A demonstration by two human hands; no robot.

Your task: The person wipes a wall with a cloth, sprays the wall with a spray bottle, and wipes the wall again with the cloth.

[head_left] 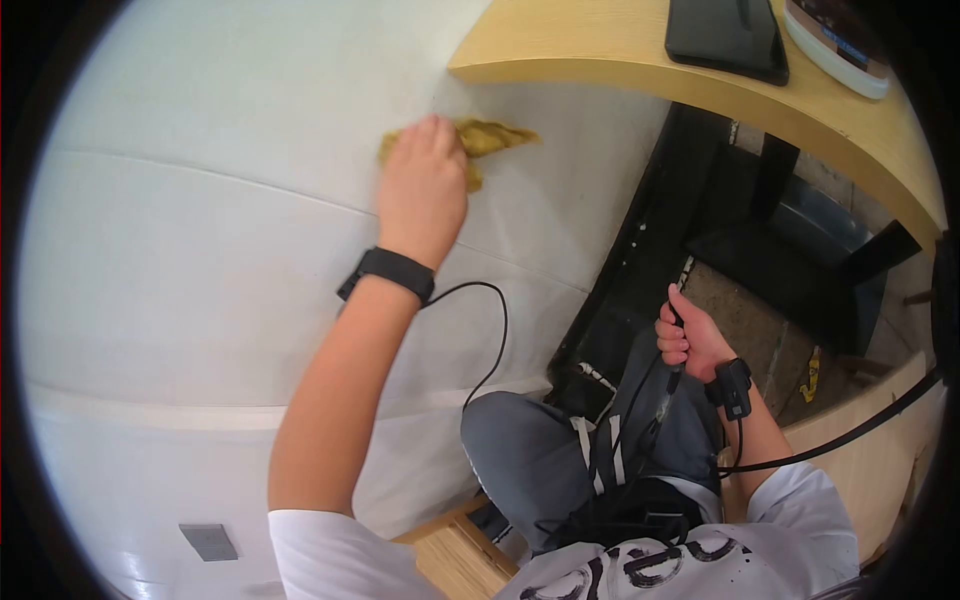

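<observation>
My left hand (428,180) is closed over a crumpled yellow cloth (492,138) and presses it against the white wall (220,120). Parts of the cloth stick out on both sides of the fingers. Low on the right, my right hand (692,335) is curled in a fist around a black cable (655,428), above my lap. Each wrist wears a black band with a small device, and a thin black wire (503,315) runs from the left one.
A light wooden table (560,45) juts in at the upper right, bearing a black phone (725,35) and a white-rimmed container (840,50). Beneath it are a dark table base (790,270) and tiled floor. A yellow wrapper-like scrap (811,375) lies there. A grey wall plate (208,541) is at lower left.
</observation>
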